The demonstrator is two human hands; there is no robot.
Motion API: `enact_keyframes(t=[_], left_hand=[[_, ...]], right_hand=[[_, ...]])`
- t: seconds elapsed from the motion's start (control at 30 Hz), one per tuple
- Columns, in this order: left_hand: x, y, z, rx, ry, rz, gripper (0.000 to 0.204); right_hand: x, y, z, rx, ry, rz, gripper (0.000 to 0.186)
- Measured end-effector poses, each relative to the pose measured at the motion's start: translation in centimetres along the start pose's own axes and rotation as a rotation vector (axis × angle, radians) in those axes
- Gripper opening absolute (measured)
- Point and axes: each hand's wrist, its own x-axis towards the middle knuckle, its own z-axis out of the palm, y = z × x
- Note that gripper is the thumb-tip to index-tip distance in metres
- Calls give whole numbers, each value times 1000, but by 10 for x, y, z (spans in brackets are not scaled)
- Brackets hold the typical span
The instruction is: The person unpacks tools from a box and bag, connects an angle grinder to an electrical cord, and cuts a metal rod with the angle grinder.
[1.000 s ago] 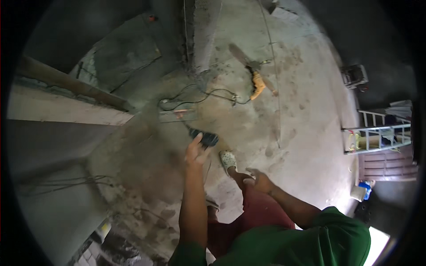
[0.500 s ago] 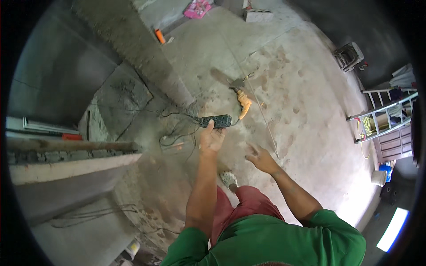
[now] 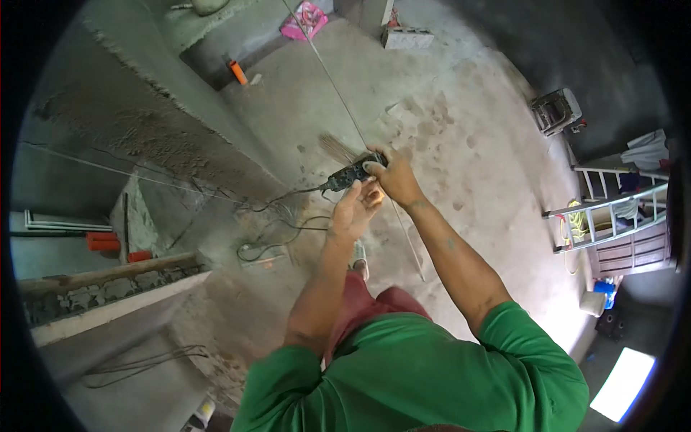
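Observation:
My right hand (image 3: 390,173) grips a black power strip (image 3: 348,173) at its upper end, thumb across the top. Just below the strip, my left hand (image 3: 354,209) faces palm up with fingers apart and half curled; whether it touches the strip is unclear. A black cable (image 3: 295,193) runs from the strip toward the lower left, and more cable (image 3: 252,252) lies coiled on the floor. Behind my hands, the yellow power tool on the floor is mostly hidden, as is part of a long thin line (image 3: 407,245) crossing the floor.
A rough concrete column (image 3: 180,122) and low block ledge (image 3: 115,295) stand left. Orange pipes (image 3: 104,241), an orange tube (image 3: 238,73), a pink bag (image 3: 306,21) and a concrete block (image 3: 407,38) lie around. At right are an aluminium ladder (image 3: 604,216) and a stool-like object (image 3: 556,111).
The power strip has moved up and right. My right hand has risen from near my leg and taken hold of it; my left hand, which held it, is now beneath it.

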Motion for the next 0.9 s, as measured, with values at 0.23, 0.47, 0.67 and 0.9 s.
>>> enact_keyframes(t=[0.23, 0.47, 0.67, 0.9], left_hand=[[10, 54, -31, 992, 439, -287, 47], [83, 72, -14, 1529, 493, 565, 78], [174, 77, 6, 1391, 620, 602, 66], [283, 59, 85, 1178, 924, 588, 55]], right_hand=[[103, 13, -22, 237, -204, 297, 44], [198, 69, -32, 409, -306, 428, 27], [273, 103, -12, 517, -456, 498, 23], [383, 138, -38, 664, -733, 421, 35]])
